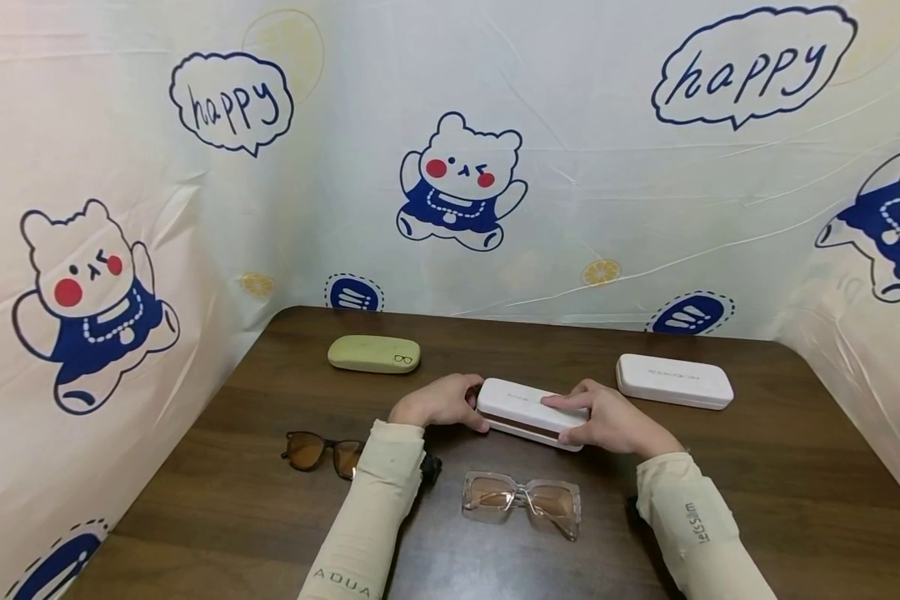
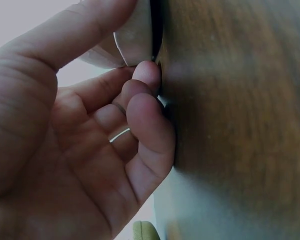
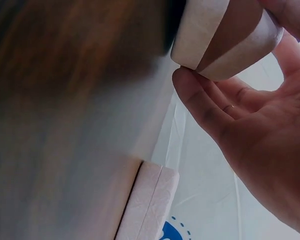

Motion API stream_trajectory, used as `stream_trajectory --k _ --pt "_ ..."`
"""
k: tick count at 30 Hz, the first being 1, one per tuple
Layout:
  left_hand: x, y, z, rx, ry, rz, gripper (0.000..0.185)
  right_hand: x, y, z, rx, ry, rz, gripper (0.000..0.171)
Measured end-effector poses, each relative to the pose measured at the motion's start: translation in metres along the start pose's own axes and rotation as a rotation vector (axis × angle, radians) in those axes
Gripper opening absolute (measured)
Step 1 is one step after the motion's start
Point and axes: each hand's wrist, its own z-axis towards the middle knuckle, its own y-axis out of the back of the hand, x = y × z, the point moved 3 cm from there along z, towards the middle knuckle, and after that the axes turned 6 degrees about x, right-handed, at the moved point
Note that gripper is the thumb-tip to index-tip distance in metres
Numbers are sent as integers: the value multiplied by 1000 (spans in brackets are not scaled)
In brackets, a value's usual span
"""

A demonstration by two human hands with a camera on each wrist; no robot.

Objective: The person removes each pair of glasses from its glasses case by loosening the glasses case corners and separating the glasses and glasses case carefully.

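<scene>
Pale cloth (image 1: pixel 607 208) hangs around me, printed with winking bears and two bubbles reading "happy". Within it stands the dark wooden table (image 1: pixel 255 533), crossed by my left sleeve (image 1: pixel 367 517), marked "AQUA", and my right sleeve (image 1: pixel 708 525), marked "LetsSlim". My left hand (image 1: pixel 442 402) and right hand (image 1: pixel 618 421) grip opposite ends of a white case (image 1: pixel 525 412) mid-table, well apart from the back edge; brown shows between its two halves. Near the back right corner lies a second white case (image 1: pixel 675 382), its lettering too small for me to read; only my right wrist view shows its end seam. Toward the back left corner sits a green case (image 1: pixel 373 354) bearing a little spectacles drawing. Nearer me lie clear-framed glasses (image 1: pixel 522 492), and, toward the left edge, dark-framed glasses (image 1: pixel 309 452), partly covered by my sleeve. From the left wrist I see what the head view hides: my palm and bent fingers (image 2: pixel 150 120), close to the tabletop. My right wrist shows fingertips (image 3: pixel 186 84) touching the held case's other end.
</scene>
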Motion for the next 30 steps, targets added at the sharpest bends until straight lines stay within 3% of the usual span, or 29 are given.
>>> stream_trajectory --k 30 --pt "2 0 2 11 17 -29 50 1 -4 1 -46 7 -59 56"
